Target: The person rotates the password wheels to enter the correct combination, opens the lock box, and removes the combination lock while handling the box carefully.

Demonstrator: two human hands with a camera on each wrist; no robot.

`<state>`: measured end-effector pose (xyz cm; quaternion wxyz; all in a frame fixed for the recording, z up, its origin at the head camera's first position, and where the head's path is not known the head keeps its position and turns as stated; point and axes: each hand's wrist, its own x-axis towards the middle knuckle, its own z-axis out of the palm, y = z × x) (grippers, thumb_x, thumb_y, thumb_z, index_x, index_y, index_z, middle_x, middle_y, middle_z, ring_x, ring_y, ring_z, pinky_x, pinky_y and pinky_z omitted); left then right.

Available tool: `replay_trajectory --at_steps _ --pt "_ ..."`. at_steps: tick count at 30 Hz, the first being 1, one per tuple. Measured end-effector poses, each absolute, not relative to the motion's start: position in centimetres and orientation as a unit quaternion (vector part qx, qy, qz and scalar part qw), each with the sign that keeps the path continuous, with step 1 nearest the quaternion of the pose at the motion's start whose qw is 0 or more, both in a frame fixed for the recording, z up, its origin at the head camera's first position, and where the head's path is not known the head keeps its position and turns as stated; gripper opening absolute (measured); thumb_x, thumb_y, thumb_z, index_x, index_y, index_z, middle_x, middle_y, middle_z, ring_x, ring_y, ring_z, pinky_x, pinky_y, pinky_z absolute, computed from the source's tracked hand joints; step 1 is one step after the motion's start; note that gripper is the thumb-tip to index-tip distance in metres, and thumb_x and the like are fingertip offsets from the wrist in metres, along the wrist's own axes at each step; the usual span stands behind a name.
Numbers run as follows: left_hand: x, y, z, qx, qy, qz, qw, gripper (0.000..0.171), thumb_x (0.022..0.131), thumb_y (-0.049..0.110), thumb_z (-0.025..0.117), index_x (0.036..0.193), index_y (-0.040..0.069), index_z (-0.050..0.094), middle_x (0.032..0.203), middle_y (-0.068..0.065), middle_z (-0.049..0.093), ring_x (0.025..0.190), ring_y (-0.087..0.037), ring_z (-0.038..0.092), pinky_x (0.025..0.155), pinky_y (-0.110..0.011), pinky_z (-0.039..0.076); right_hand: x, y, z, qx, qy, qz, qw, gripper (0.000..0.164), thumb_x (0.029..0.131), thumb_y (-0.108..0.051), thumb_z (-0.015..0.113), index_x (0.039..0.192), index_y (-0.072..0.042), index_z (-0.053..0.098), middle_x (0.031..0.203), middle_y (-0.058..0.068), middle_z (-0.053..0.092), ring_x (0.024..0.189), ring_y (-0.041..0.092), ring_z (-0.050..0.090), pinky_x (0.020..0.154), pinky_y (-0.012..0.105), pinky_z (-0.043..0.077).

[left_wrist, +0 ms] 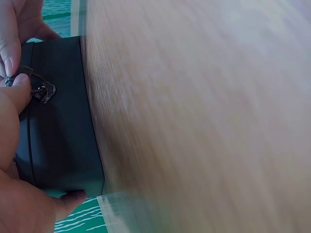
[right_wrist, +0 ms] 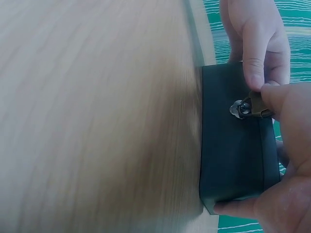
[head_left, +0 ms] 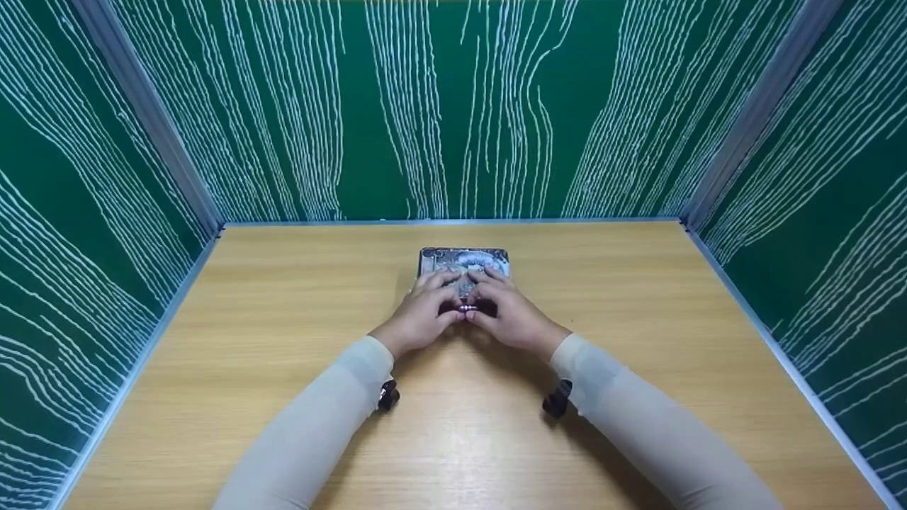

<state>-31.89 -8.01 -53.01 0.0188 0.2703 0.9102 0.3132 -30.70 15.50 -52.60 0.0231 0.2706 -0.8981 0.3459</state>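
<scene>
A small box (head_left: 464, 256) with a grey-and-white patterned lid and dark sides sits on the table, its front toward me. On its dark front (left_wrist: 58, 131) is a metal clasp (right_wrist: 245, 108) with a hasp and a loop. My left hand (head_left: 421, 315) reaches round the box's left half, its thumb and forefinger pinching the hasp. From the other side my right hand (head_left: 517, 319) pinches the same hasp, thumb beside thumb. The remaining fingers of both hands lie over the lid and the box's ends. Thumbs and fingertips hide part of the hasp.
The wooden table (head_left: 283, 283) spreads around the box. Green panels with white lines (head_left: 453, 106) stand behind and at both sides, joined by grey corner posts (head_left: 152, 113). Dark wrist cameras (head_left: 558, 399) hang under both sleeves.
</scene>
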Motion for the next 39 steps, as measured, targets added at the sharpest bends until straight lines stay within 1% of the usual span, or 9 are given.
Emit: replay_trajectory --at_steps 5,11,17,23,26,30,33,39 --pt "-31.76 -8.06 -52.94 0.268 0.911 0.313 0.019 0.015 0.110 0.031 0.075 0.113 0.016 0.075 0.184 0.001 0.040 0.176 -0.035 0.021 0.142 -0.069 0.019 -30.60 15.50 -52.60 0.274 -0.897 0.347 0.024 0.022 0.104 -0.019 0.083 0.121 -0.010 0.071 0.180 0.019 0.044 0.174 0.052 0.023 0.140 0.074 0.017" --pt "-31.74 -8.10 -52.96 0.268 0.911 0.314 0.017 0.014 0.110 0.030 0.076 0.112 0.017 0.075 0.184 0.001 0.040 0.176 -0.035 0.022 0.141 -0.070 0.019 -30.61 15.52 -52.72 0.275 -0.897 0.344 0.029 0.019 0.104 -0.017 0.083 0.118 -0.011 0.071 0.180 0.018 0.045 0.174 0.052 0.023 0.140 0.074 0.019" --pt "-31.73 -8.13 -53.02 0.261 0.911 0.317 0.023 0.011 0.109 0.031 0.076 0.112 0.020 0.076 0.186 0.004 0.038 0.178 -0.035 0.018 0.140 -0.073 0.018 -30.54 15.50 -52.70 0.271 -0.899 0.344 0.028 0.015 0.105 -0.017 0.082 0.116 -0.013 0.073 0.180 0.016 0.045 0.175 0.051 0.022 0.139 0.075 0.019" --pt "-31.88 -8.15 -53.15 0.278 0.909 0.312 0.008 0.012 0.110 0.028 0.076 0.113 0.017 0.076 0.183 0.000 0.043 0.175 -0.035 0.025 0.141 -0.069 0.023 -30.55 15.49 -52.59 0.274 -0.896 0.348 0.029 0.012 0.106 -0.017 0.080 0.115 -0.011 0.075 0.179 0.018 0.048 0.174 0.053 0.023 0.139 0.076 0.019" --pt "-31.94 -8.15 -53.18 0.280 0.909 0.309 0.006 0.013 0.109 0.029 0.076 0.113 0.016 0.076 0.182 0.000 0.043 0.174 -0.035 0.026 0.141 -0.067 0.023 -30.57 15.50 -52.61 0.275 -0.896 0.347 0.028 0.011 0.107 -0.017 0.079 0.115 -0.011 0.075 0.179 0.018 0.047 0.174 0.054 0.023 0.139 0.076 0.019" --pt "-31.94 -8.12 -53.20 0.278 0.909 0.311 0.010 0.011 0.110 0.028 0.075 0.113 0.017 0.076 0.183 0.000 0.042 0.175 -0.035 0.025 0.141 -0.067 0.021 -30.63 15.50 -52.71 0.272 -0.898 0.344 0.024 0.014 0.107 -0.020 0.080 0.117 -0.012 0.075 0.180 0.016 0.046 0.175 0.050 0.021 0.140 0.073 0.018" --pt "-31.93 -8.12 -53.23 0.277 0.909 0.311 0.011 0.011 0.111 0.028 0.075 0.114 0.017 0.076 0.183 0.000 0.042 0.175 -0.035 0.025 0.141 -0.067 0.022 -30.62 15.47 -52.77 0.272 -0.897 0.346 0.025 0.017 0.107 -0.022 0.081 0.119 -0.012 0.074 0.180 0.016 0.046 0.175 0.050 0.022 0.140 0.073 0.018" --pt "-31.91 -8.13 -53.22 0.273 0.910 0.312 0.013 0.012 0.110 0.029 0.076 0.114 0.018 0.076 0.182 0.000 0.043 0.175 -0.035 0.024 0.141 -0.068 0.021 -30.49 15.43 -52.64 0.276 -0.893 0.355 0.028 0.022 0.105 -0.019 0.083 0.121 -0.011 0.070 0.177 0.018 0.050 0.174 0.051 0.024 0.140 0.074 0.017"
